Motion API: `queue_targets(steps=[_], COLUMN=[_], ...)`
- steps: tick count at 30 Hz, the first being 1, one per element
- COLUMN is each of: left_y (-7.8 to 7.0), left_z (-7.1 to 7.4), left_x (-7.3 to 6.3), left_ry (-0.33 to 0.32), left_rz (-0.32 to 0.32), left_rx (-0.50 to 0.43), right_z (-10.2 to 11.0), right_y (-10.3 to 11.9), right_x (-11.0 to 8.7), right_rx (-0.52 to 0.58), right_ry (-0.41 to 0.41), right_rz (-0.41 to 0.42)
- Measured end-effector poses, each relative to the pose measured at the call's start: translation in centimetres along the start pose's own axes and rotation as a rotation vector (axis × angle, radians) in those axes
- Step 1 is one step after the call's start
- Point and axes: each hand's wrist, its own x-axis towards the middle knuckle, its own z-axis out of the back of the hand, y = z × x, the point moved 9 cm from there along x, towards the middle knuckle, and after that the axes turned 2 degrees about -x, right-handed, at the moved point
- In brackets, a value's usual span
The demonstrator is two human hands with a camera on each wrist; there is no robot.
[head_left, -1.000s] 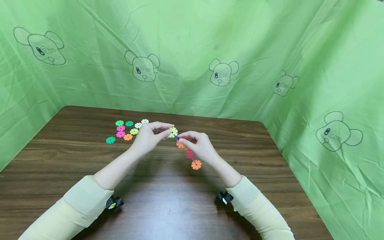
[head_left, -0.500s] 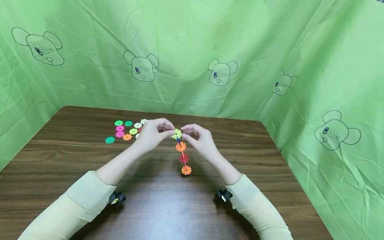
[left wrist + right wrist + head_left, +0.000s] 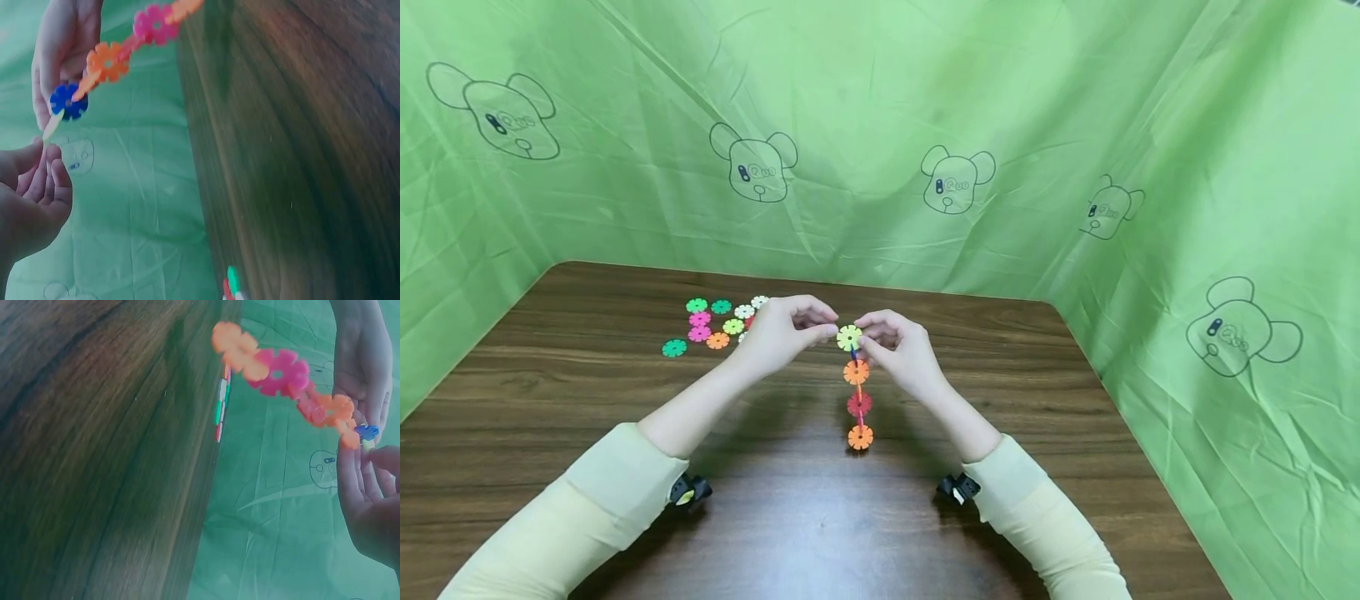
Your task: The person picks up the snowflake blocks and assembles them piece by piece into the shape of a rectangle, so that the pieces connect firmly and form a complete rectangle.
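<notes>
A chain of flower-shaped plastic discs hangs over the table in the head view. A yellow-green disc [image 3: 849, 337] is on top; an orange disc [image 3: 856, 372], a red-pink disc [image 3: 859, 404] and a bottom orange disc [image 3: 861, 437] are below. Between the yellow and upper orange ones sits a blue disc [image 3: 69, 102], edge-on from the head. My right hand [image 3: 901, 352] pinches the yellow-green disc by its right edge. Close by its left edge is my left hand [image 3: 782, 335], thumb and forefinger slightly parted; whether they still touch it is hard to tell.
Several loose discs lie at the back left, among them a teal disc [image 3: 674, 348], an orange disc [image 3: 718, 341] and a pink disc [image 3: 699, 333]. My left hand partly covers some. Green cloth [image 3: 865, 217] stands behind and beside the wooden table [image 3: 1000, 375].
The chain has swung from slanting to nearly straight down. Its yellow-green top disc has shifted right, from my left fingers to my right fingers, which earlier held the blue piece and let go.
</notes>
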Motion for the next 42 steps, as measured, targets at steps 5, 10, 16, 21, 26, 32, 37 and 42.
queue_targets(steps=[5, 10, 16, 21, 26, 32, 37, 42], left_y=[0.9, 2.9, 5.6, 8.1, 10.8, 13.5, 15.6, 17.4], left_z=[1.6, 4.0, 7.2, 9.3, 11.2, 12.8, 13.8, 14.7], left_x=[-0.2, -0.4, -1.0, -1.5, -2.3, -3.3, -4.1, -4.8], left_ry=[0.024, 0.025, 0.003, 0.019, 0.019, 0.066, 0.171, 0.228], left_rz=[0.039, 0.063, 0.088, 0.09, 0.11, 0.106, 0.114, 0.144], left_rx=[0.03, 0.116, 0.203, 0.297, 0.35, 0.401, 0.481, 0.516], right_z=[0.6, 1.4, 2.0, 2.5, 2.6, 2.7, 2.8, 2.7], right_y=[-0.7, -1.5, -4.5, -5.8, -6.2, -7.0, -7.3, -5.9], right_x=[-0.1, -0.2, 0.2, 0.3, 0.4, 0.6, 0.8, 0.6], right_rx=[0.024, 0.013, 0.063, 0.075, 0.078, 0.084, 0.1, 0.112], right_ry=[-0.007, -0.02, -0.027, -0.051, -0.067, -0.08, -0.077, -0.064], right_rz=[-0.061, -0.09, -0.118, -0.13, -0.144, -0.187, -0.223, -0.239])
